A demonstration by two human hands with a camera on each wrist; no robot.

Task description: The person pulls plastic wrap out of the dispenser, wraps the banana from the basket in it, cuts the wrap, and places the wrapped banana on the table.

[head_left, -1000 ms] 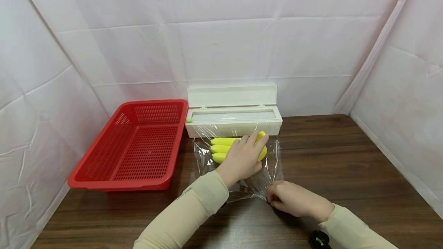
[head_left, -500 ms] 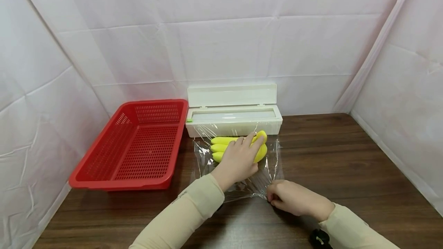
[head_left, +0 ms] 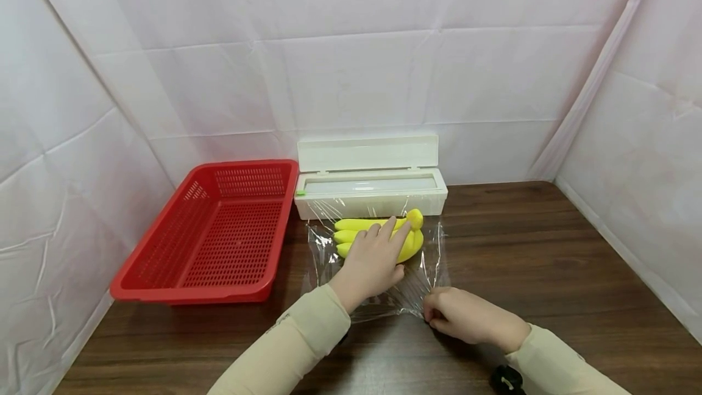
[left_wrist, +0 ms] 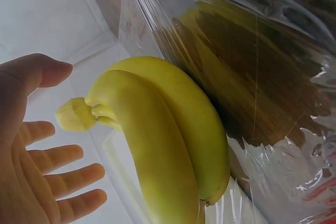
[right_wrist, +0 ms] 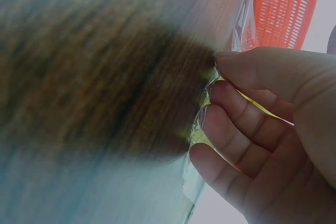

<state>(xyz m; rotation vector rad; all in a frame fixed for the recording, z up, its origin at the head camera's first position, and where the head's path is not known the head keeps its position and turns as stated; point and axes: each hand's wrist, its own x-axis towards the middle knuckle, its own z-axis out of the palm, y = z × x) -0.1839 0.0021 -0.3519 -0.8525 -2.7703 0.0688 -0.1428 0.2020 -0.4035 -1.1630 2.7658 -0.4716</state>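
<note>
A bunch of yellow bananas (head_left: pixel 412 247) lies on clear plastic film (head_left: pixel 406 291) drawn out from a white box, its stem end to the right. Over the bunch is my left hand (head_left: pixel 370 264), fingers spread and loosely bent; in the left wrist view the left hand (left_wrist: pixel 47 166) stands beside the stem and the bananas (left_wrist: pixel 157 129), fingers extended, not closed round them. My right hand (head_left: pixel 471 316) pinches the film's near right edge at the table; the right wrist view shows the right hand (right_wrist: pixel 262 124) with thumb and fingertips at the film edge (right_wrist: pixel 202 114).
The white film box (head_left: pixel 373 205) stands behind the bananas with its lid raised and a green piece at its left end. On the left is a red plastic basket (head_left: pixel 192 294). White cloth (head_left: pixel 351 78) hangs around the brown wooden table (head_left: pixel 521 242).
My left hand has drawn back slightly to the left and toward me, uncovering more of the bananas and their stem. The right hand keeps its place at the film edge.
</note>
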